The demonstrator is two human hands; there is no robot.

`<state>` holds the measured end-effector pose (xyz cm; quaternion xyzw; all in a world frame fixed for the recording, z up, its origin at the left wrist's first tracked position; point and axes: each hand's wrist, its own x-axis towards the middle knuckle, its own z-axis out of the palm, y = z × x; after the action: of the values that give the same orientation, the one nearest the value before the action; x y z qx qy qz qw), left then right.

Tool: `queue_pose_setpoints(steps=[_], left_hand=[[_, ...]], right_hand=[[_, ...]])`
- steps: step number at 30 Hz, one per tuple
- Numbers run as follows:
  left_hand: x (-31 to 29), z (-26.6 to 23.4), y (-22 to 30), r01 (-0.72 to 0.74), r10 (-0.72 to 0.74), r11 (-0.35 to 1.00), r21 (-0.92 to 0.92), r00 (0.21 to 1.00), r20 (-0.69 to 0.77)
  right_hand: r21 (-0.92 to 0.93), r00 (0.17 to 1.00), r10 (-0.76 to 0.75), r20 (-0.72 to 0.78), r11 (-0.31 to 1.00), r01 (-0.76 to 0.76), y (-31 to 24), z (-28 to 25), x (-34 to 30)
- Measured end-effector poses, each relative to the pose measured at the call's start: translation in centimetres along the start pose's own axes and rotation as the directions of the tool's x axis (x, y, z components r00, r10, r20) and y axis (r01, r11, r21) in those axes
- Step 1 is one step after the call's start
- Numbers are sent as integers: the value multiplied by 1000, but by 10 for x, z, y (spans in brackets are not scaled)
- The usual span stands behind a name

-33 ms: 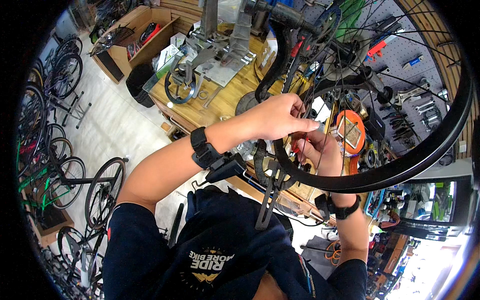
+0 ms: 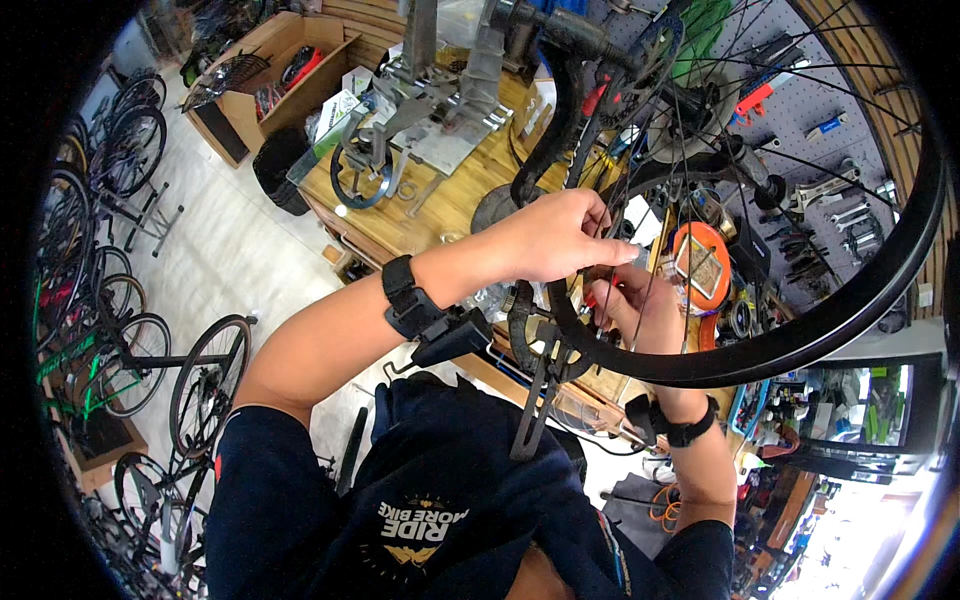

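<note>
A spoked bicycle wheel with a black rim is mounted in a dark truing stand, no tyre on it. My left hand reaches in among the spokes near the rim, fingers curled and thumb laid along them; it appears to pinch a spoke. Just below, my right hand is closed on a small red tool that looks like a spoke wrench, close to the rim's inner side. Its fingers partly hide the tool. A slotted metal gauge arm of the stand sticks out toward me beneath the rim.
On the wooden bench stand a metal fixture and an orange round dish. Tools hang on the pegboard behind the wheel. Several bicycles stand at the left, with an open cardboard box farther back.
My right hand and wrist have shifted slightly, the wrist dipping lower with the small red tool still in the fingers. My left hand and the rim hold about the same place.
</note>
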<state>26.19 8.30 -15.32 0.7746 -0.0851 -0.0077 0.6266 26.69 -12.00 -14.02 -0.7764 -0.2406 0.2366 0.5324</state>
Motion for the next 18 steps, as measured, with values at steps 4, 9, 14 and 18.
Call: queue_pose_setpoints(steps=[4, 9, 14, 18], left_hand=[[1, 2, -3, 9, -9, 999, -40, 1000, 14], [5, 4, -9, 10, -8, 994, -106, 1000, 25], [1, 4, 1, 0, -3, 996, -89, 999, -34], [4, 1, -5, -17, 19, 999, -49, 999, 51]], right_hand=[[80, 999, 38, -2, 996, -37, -5, 4, 1], [329, 973, 184, 135, 918, -220, -11, -8, 0], [282, 948, 202, 245, 921, -269, -13, -18, 11], [-89, 999, 38, -24, 995, -40, -7, 3, -2]])
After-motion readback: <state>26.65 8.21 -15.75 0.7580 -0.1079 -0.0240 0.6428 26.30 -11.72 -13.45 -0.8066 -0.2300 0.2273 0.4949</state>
